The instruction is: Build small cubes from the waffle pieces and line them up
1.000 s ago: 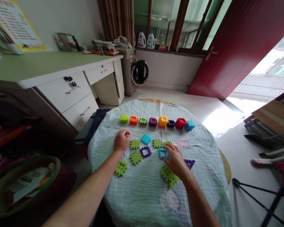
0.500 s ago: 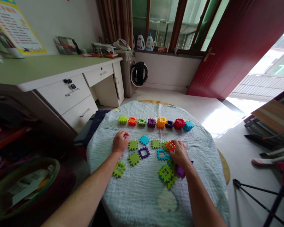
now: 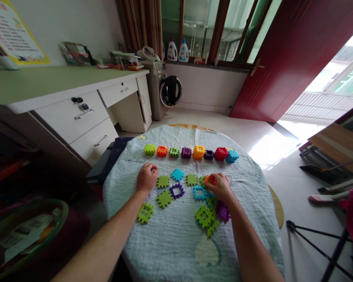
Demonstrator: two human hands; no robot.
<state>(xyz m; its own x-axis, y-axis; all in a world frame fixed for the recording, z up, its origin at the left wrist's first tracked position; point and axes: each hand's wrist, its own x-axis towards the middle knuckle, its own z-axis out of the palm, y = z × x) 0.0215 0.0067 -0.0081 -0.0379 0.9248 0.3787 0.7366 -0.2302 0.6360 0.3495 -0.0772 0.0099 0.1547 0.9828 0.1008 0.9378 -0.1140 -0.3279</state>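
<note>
My right hand [image 3: 222,187] pinches an orange puzzle tile [image 3: 210,179] just above the round table's cloth [image 3: 176,243]. Under and beside it lie a blue square-hole tile [image 3: 199,192], a purple tile [image 3: 223,210] and green tiles [image 3: 205,216]. My left hand [image 3: 146,177] rests curled in a loose fist on the cloth, next to a green tile [image 3: 163,181]; nothing shows in it. More flat tiles lie between the hands: blue [image 3: 177,174], purple [image 3: 177,190], green [image 3: 164,198]. A row of assembled coloured cubes [image 3: 198,152] lines the far side.
A white desk with drawers [image 3: 76,113] stands at the left. A green basket [image 3: 23,235] sits on the floor at lower left. A washing machine [image 3: 164,88] and a red door [image 3: 294,58] are behind. Tripod legs [image 3: 317,243] lie at the right.
My right hand picked the orange tile off the cloth and drew it slightly towards the middle. The purple triangle tile it covered came into view. My left hand stayed put.
</note>
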